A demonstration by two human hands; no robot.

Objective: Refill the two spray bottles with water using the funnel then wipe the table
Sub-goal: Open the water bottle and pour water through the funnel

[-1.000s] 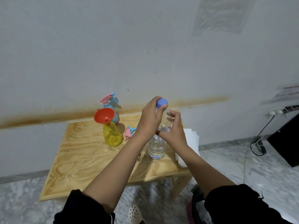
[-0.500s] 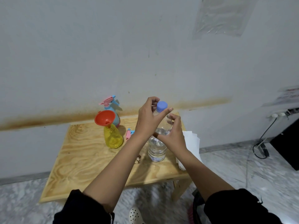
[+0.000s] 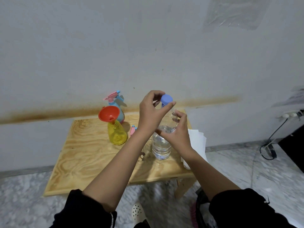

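Observation:
A clear water bottle (image 3: 161,146), part full, stands on the wooden table (image 3: 85,155). My right hand (image 3: 176,132) grips its upper body. My left hand (image 3: 152,112) pinches the blue cap (image 3: 166,99) at the bottle's top. To the left stands a yellow spray bottle (image 3: 117,134) with an orange funnel (image 3: 109,114) in its neck. Behind it is a blue spray bottle (image 3: 118,106) with its pink trigger head on. A loose pink and blue spray head (image 3: 133,130) lies on the table, partly hidden by my left wrist.
White paper towels (image 3: 198,142) lie at the table's right edge. The wall runs right behind the table. A black cable (image 3: 269,145) and a dark box sit on the marble floor at the right. A white shoe (image 3: 138,213) shows below.
My left hand's fingers have turned around the blue cap. The bottle and my right hand have stayed about where they were.

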